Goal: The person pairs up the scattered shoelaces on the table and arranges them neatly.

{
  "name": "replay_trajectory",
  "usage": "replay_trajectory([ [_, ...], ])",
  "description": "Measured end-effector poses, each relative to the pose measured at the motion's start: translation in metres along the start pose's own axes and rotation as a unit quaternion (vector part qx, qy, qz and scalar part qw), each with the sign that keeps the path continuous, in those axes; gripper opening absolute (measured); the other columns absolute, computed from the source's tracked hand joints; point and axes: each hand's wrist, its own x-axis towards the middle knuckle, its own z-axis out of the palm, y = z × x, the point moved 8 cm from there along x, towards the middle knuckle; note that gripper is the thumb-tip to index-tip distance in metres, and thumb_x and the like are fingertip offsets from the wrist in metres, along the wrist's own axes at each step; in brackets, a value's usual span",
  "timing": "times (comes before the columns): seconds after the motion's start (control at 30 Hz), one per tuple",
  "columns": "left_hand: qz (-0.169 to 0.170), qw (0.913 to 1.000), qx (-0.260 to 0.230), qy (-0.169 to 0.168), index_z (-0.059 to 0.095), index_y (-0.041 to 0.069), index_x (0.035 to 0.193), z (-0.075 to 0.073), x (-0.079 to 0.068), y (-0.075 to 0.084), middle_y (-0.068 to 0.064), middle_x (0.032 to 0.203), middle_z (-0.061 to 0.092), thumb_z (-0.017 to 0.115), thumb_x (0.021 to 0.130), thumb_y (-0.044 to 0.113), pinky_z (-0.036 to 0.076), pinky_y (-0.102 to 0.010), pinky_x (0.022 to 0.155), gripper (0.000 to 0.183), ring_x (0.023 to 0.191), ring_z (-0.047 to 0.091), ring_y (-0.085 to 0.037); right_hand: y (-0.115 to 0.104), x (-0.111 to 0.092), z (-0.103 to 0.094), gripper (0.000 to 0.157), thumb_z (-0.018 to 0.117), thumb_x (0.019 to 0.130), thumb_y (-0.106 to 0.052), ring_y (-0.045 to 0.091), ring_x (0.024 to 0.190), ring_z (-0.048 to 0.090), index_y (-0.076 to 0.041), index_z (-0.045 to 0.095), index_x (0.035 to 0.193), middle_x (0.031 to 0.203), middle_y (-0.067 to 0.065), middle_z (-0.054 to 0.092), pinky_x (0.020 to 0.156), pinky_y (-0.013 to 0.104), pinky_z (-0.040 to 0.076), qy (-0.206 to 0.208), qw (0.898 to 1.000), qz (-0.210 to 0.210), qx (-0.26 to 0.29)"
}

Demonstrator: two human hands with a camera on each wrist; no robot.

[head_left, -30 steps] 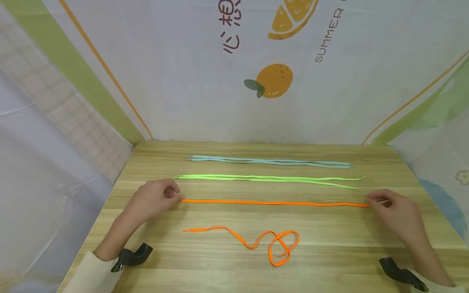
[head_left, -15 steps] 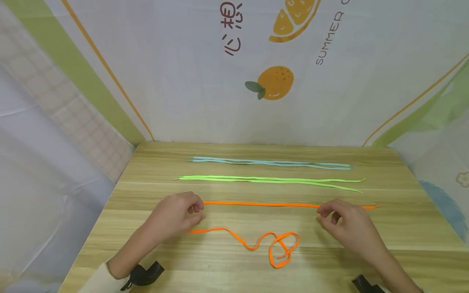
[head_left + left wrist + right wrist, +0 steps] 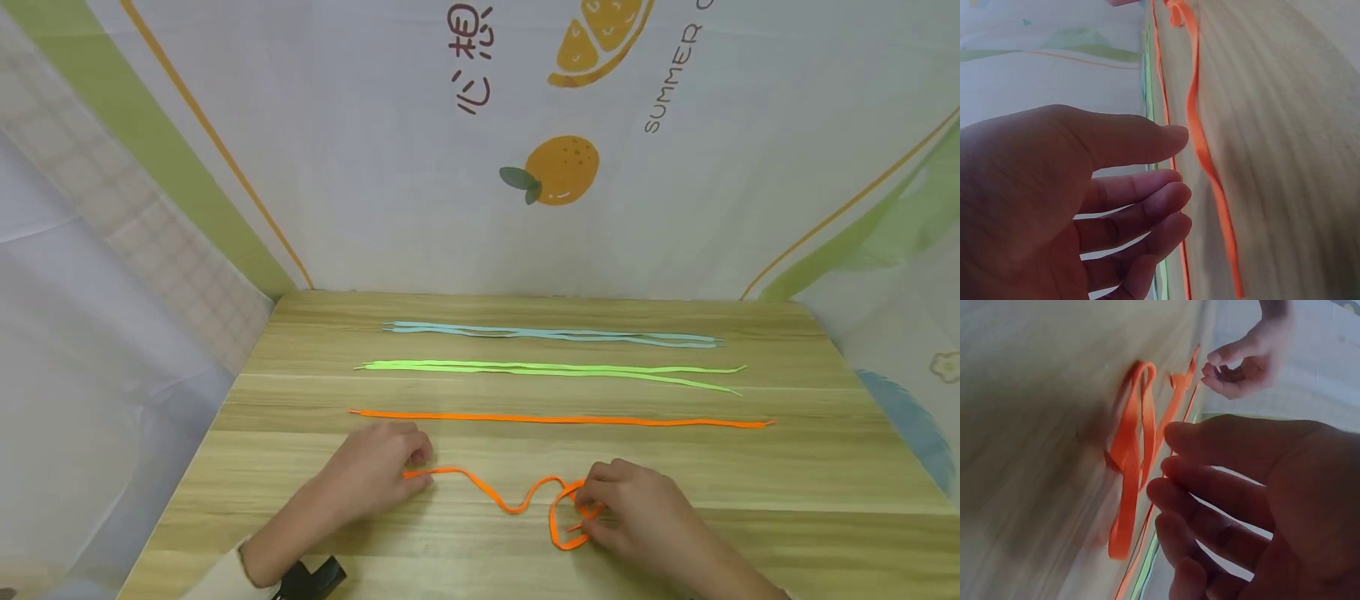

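Observation:
A loosely coiled orange shoelace [image 3: 513, 509] lies nearest the person, its left part wavy and its right end looped. My left hand [image 3: 375, 471] hovers at its left end. In the left wrist view, thumb and fingers stand apart, and the lace [image 3: 1192, 106] runs past the fingertips without being held. Over the loop reaches my right hand [image 3: 641, 512], hiding part of it. The right wrist view shows those fingers loosely bent, with a gap beside the looped lace [image 3: 1124, 519]. Just beyond both hands, another orange shoelace [image 3: 555, 419] is stretched straight.
Behind the straight orange lace lie two lime green shoelaces [image 3: 525, 363], spreading at their right ends. Farther back is a pair of light blue shoelaces [image 3: 540, 333]. The wooden table [image 3: 750, 467] ends at a white printed cloth [image 3: 390, 208].
Both hands let go of the straight orange shoelace and came nearer the person. The left moved right to the coiled lace's end; the right moved left to its loop.

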Motion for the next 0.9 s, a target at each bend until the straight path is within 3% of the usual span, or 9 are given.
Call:
replay_trajectory([
  [0.4, 0.0, 1.0, -0.004, -0.003, 0.072, 0.02, 0.085, 0.009, -0.005, -0.005, 0.016, 0.078, 0.056, 0.094, 0.084, 0.013, 0.046, -0.027, 0.065, 0.023, 0.072, 0.05, -0.004, -0.006, 0.001, 0.013, 0.03, 0.098, 0.073, -0.01, -0.001, 0.075, 0.043, -0.03, 0.079, 0.084, 0.089, -0.025, 0.063, 0.057, 0.019, 0.039, -0.025, 0.999, -0.012, -0.025],
  [0.7, 0.0, 0.9998, -0.018, 0.001, 0.072, 0.02, 0.082, 0.01, -0.006, -0.007, 0.015, 0.075, 0.057, 0.09, 0.083, 0.006, 0.045, -0.024, 0.061, 0.023, 0.067, 0.049, -0.002, -0.008, 0.002, 0.018, 0.039, 0.088, 0.066, 0.001, 0.001, 0.07, 0.037, -0.03, 0.068, 0.073, 0.08, -0.024, 0.053, 0.055, 0.019, 0.035, -0.041, 0.998, -0.003, -0.054],
  [0.9, -0.007, 0.9997, -0.021, -0.003, 0.069, 0.022, 0.079, 0.011, -0.007, -0.01, 0.016, 0.074, 0.055, 0.086, 0.082, 0.003, 0.045, -0.025, 0.06, 0.025, 0.067, 0.049, -0.002, -0.009, 0.002, 0.022, 0.04, 0.085, 0.069, 0.002, 0.001, 0.069, 0.036, -0.03, 0.062, 0.066, 0.074, -0.023, 0.046, 0.055, 0.02, 0.034, -0.048, 0.997, 0.0, -0.065],
])
